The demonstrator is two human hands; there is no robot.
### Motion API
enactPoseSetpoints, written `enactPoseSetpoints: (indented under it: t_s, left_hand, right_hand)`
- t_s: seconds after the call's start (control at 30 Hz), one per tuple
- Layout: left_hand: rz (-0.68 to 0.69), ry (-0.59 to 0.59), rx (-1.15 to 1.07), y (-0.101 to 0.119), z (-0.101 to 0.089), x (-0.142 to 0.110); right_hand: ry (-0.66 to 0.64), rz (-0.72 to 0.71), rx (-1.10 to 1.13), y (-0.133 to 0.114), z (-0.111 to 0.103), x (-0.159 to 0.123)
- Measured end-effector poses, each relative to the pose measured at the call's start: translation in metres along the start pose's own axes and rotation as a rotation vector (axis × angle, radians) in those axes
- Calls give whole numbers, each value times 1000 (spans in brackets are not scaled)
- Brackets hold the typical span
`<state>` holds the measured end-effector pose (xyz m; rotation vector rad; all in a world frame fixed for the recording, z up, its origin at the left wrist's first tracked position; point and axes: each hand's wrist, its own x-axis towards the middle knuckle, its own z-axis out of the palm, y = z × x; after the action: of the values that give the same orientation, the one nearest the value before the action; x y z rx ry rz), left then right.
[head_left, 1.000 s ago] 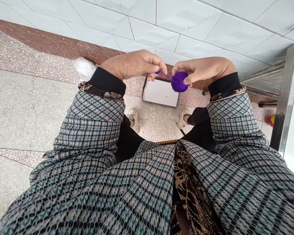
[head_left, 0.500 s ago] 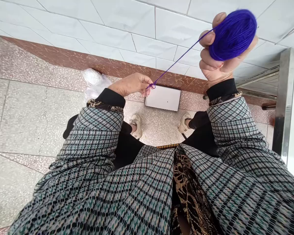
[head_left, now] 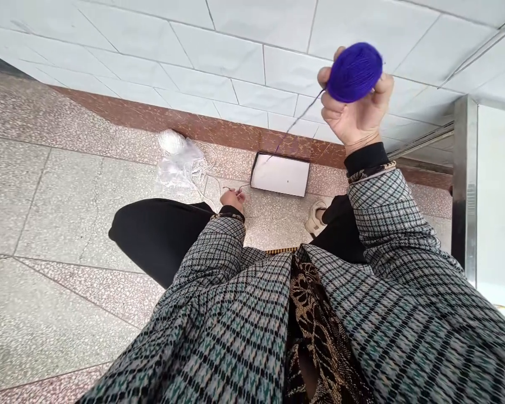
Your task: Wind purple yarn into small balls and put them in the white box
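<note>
The right hand [head_left: 357,122] grasps the purple yarn ball [head_left: 356,73], raised beyond the box's [head_left: 280,175] far right corner, its strand [head_left: 303,113] slanting down leftward toward the left hand [head_left: 233,200], which pinches yarn beside the near left corner.

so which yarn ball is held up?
The purple one, in the right hand; the white one is down on the floor, left of the shallow box.
</note>
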<state>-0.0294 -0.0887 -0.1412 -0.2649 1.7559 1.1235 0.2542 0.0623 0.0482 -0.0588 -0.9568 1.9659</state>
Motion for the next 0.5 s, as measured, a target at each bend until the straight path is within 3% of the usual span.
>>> enactPoseSetpoints:
  t_s: [0.13,0.27,0.37,0.43,0.5]
  left_hand:
    - [192,-21,-72,34,1,-8]
    - [440,-164,-122,78,-5,-32]
    - [616,-320,-78,114,-18,-54]
    - [706,-403,-15,138,-29,-67]
    - [784,-457,17,158,-39,-74]
  right_hand:
    - [248,-41,-158,-1,4,-14]
    - [640,216,-267,16,7,-25]
    - [932,272,13,53,4,-35]
    - [1156,389,118,87,-3,-47]
    - [1256,474,139,122,-14,-64]
